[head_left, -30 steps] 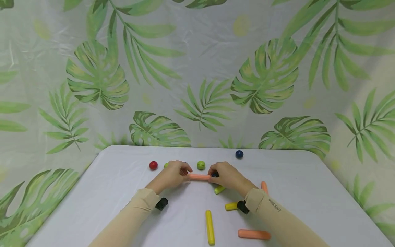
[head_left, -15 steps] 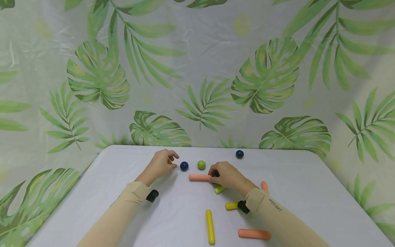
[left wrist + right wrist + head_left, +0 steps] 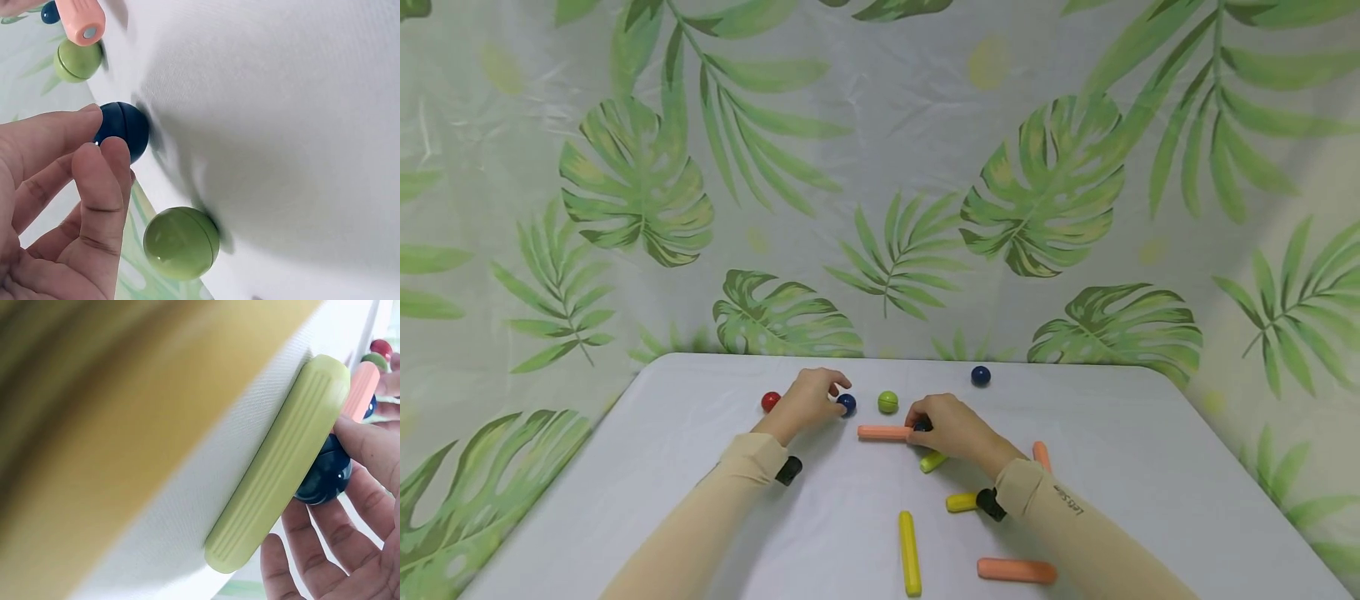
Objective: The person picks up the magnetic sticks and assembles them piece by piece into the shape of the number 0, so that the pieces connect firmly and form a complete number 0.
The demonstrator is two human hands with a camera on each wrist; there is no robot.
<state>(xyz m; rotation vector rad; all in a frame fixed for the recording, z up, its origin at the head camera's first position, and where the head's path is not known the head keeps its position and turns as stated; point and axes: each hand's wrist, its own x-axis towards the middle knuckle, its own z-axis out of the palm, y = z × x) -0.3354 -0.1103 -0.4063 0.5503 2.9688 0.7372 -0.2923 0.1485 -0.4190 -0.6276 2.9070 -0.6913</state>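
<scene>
In the head view my left hand [image 3: 807, 402] is at a dark blue ball [image 3: 847, 405] on the table; the left wrist view shows thumb and fingertip pinching this blue ball [image 3: 128, 128]. My right hand [image 3: 951, 425] holds another dark blue ball [image 3: 922, 426], and a pink stick [image 3: 883, 432] extends leftward from it. Close up in the right wrist view, the right thumb lies by the pink stick [image 3: 361, 392] and the held ball [image 3: 326, 472], with fingers curled beneath. The pink stick's near end shows a metal dot in the left wrist view.
Green balls [image 3: 888, 402] [image 3: 181, 244], a red ball [image 3: 771, 402] and a far blue ball [image 3: 981, 376] lie on the white table [image 3: 842, 533]. A yellow-green stick [image 3: 933, 461], yellow sticks [image 3: 910, 553] [image 3: 961, 502] and pink sticks [image 3: 1017, 570] [image 3: 1041, 456] lie around the right arm.
My left hand let go of the pink stick's left end, moved left and back, then came right to the blue ball. The right hand stayed in place with its ball.
</scene>
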